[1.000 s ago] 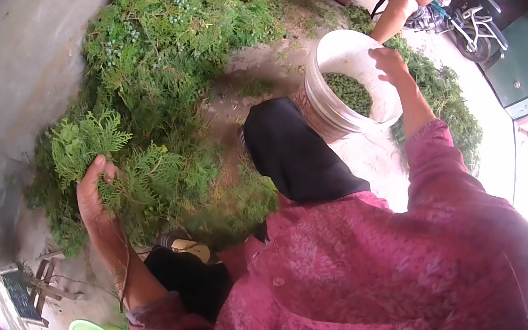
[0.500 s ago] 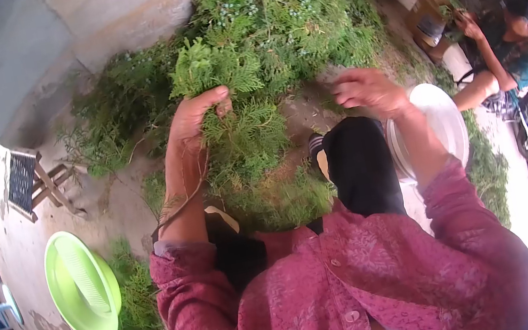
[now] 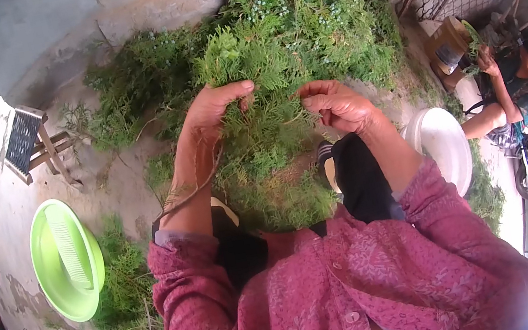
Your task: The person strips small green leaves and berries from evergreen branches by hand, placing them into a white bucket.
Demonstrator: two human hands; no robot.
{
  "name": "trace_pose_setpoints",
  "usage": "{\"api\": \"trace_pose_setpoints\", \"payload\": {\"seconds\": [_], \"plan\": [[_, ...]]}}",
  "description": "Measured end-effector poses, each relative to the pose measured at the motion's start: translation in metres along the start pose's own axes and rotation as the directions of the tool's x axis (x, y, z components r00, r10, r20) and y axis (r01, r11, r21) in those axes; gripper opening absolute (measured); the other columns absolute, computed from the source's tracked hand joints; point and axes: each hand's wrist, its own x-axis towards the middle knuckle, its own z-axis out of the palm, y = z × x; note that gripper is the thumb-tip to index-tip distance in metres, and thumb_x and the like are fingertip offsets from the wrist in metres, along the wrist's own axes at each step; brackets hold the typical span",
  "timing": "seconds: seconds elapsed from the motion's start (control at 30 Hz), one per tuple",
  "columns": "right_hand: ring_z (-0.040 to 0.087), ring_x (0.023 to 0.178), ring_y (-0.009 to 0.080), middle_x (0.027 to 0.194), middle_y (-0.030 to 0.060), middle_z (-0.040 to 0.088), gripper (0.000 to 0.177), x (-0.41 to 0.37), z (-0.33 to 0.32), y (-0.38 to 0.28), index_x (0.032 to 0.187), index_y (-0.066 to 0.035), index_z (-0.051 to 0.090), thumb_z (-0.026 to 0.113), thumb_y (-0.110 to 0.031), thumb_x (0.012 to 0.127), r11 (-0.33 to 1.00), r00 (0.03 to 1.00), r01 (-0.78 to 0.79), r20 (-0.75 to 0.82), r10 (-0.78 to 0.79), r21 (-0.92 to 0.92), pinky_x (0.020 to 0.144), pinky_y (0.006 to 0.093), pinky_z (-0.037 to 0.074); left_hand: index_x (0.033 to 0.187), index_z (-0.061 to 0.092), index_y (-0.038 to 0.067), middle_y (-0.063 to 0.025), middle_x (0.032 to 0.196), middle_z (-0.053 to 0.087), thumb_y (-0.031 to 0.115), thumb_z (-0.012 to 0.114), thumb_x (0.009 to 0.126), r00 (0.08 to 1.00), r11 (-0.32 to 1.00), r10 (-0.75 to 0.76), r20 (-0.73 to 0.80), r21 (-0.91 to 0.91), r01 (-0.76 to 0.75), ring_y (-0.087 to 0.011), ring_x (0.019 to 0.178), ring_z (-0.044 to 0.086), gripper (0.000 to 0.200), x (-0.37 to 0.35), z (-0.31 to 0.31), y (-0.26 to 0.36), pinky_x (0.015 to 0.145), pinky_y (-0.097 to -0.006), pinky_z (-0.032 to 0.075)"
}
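left hand (image 3: 215, 108), right hand (image 3: 337, 104), green sprig (image 3: 247, 69)

Your only camera sits on your head and looks down, close above your left hand (image 3: 215, 108) and right hand (image 3: 339, 108).

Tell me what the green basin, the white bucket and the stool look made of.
Green basin: likely plastic, uniform lime colour, slight sheen, moulded slots. White bucket: probably plastic, smooth glossy white wall. Stool: bare wooden legs; its dark gridded top is too small to tell.
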Motion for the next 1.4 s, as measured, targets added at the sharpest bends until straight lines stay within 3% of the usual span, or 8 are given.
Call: {"api": "trace_pose_setpoints", "payload": {"seconds": [0.17, 0.43, 0.53, 0.87, 0.93, 1.03, 1.23, 1.4], "plan": [[0.049, 0.059, 0.0046, 0.074, -0.0047, 0.056, 0.022, 0.002, 0.011, -0.003, 0.093, -0.006, 0.058, 0.063, -0.004, 0.072, 0.981, 0.976, 0.192, -0.094, -0.195, -0.033, 0.048, 0.0178, 0.035, 0.109, 0.053, -0.001, -0.0101, 0.096, 0.061, 0.011, 0.063, 0.072, 0.983, 0.967, -0.130, 0.132, -0.202, 0.155, -0.0212, 0.086, 0.058, 0.040, -0.008, 0.016, -0.008, 0.079, -0.0346, 0.047], [0.050, 0.073, 0.0043, 0.082, -0.0006, 0.059, 0.018, 0.008, 0.013, -0.003, 0.091, -0.004, 0.060, 0.065, -0.007, 0.074, 0.953, 0.948, 0.279, -0.126, -0.293, -0.121, 0.055, 0.0208, 0.039, 0.115, 0.050, 0.002, -0.0104, 0.104, 0.059, 0.012, 0.067, 0.069, 0.960, 0.943, -0.204, 0.193, -0.223, 0.245, -0.0211, 0.097, 0.055, 0.050, -0.026, 0.039, -0.014, 0.086, -0.0366, 0.043], [0.050, 0.073, 0.0037, 0.082, -0.0016, 0.059, 0.021, 0.006, 0.013, -0.001, 0.090, -0.004, 0.060, 0.069, -0.013, 0.073, 0.958, 0.951, 0.282, -0.114, -0.287, -0.055, 0.053, 0.0201, 0.040, 0.110, 0.049, -0.001, -0.0104, 0.083, 0.060, 0.016, 0.064, 0.072, 0.950, 0.937, -0.145, 0.277, -0.269, 0.222, -0.0185, 0.060, 0.056, 0.044, -0.030, 0.042, -0.011, 0.054, -0.0319, 0.046], [0.048, 0.051, 0.0047, 0.071, -0.0024, 0.058, 0.022, -0.014, 0.029, -0.012, 0.092, -0.005, 0.059, 0.068, -0.012, 0.074, 0.918, 0.901, 0.390, -0.177, -0.395, -0.065, 0.041, 0.0185, 0.038, 0.091, 0.051, 0.002, -0.0074, 0.064, 0.053, 0.021, 0.062, 0.075, 0.945, 0.940, -0.020, 0.328, -0.316, 0.129, -0.0069, 0.038, 0.035, 0.027, -0.030, 0.030, -0.009, 0.038, -0.0259, 0.030], [0.047, 0.050, 0.0048, 0.067, -0.0020, 0.056, 0.021, -0.021, 0.028, -0.015, 0.091, -0.003, 0.058, 0.067, -0.007, 0.073, 0.954, 0.951, 0.269, -0.192, -0.241, 0.134, 0.041, 0.0182, 0.038, 0.091, 0.051, 0.002, -0.0064, 0.062, 0.053, 0.022, 0.062, 0.075, 0.947, 0.933, -0.008, 0.320, -0.338, 0.123, -0.0068, 0.037, 0.034, 0.028, -0.033, 0.027, -0.007, 0.038, -0.0262, 0.029], [0.047, 0.052, 0.0057, 0.065, 0.0001, 0.051, 0.020, -0.022, -0.022, -0.017, 0.088, -0.001, 0.054, 0.062, -0.002, 0.070, 0.683, 0.961, 0.232, -0.052, -0.273, 0.693, 0.045, 0.0178, 0.040, 0.082, 0.052, 0.003, -0.0027, 0.053, 0.048, 0.024, 0.061, 0.076, 0.984, 0.933, 0.006, 0.179, -0.354, 0.059, -0.0066, 0.034, 0.030, 0.025, -0.046, 0.024, 0.003, 0.037, -0.0260, 0.025], [0.054, 0.069, 0.0154, 0.082, 0.0072, 0.055, 0.021, -0.019, 0.004, -0.002, 0.090, -0.003, 0.055, 0.062, -0.012, 0.073, 0.863, 0.990, 0.098, 0.041, -0.136, 0.496, 0.049, 0.0196, 0.046, 0.065, 0.052, 0.004, 0.0016, 0.042, 0.039, 0.029, 0.062, 0.076, 0.997, 0.923, 0.034, 0.071, -0.385, -0.004, -0.0046, 0.031, 0.028, 0.029, -0.046, 0.024, 0.003, 0.035, -0.0239, 0.021], [0.056, 0.071, 0.0164, 0.087, 0.0060, 0.057, 0.024, -0.009, 0.047, -0.008, 0.099, -0.004, 0.053, 0.060, -0.018, 0.080, 0.897, 0.982, 0.099, 0.105, -0.159, 0.431, 0.048, 0.0206, 0.044, 0.085, 0.053, -0.001, 0.0000, 0.052, 0.046, 0.027, 0.062, 0.076, 0.988, 0.941, -0.018, 0.150, -0.332, 0.068, -0.0041, 0.030, 0.029, 0.030, -0.036, 0.015, -0.006, 0.034, -0.0224, 0.022]]}}
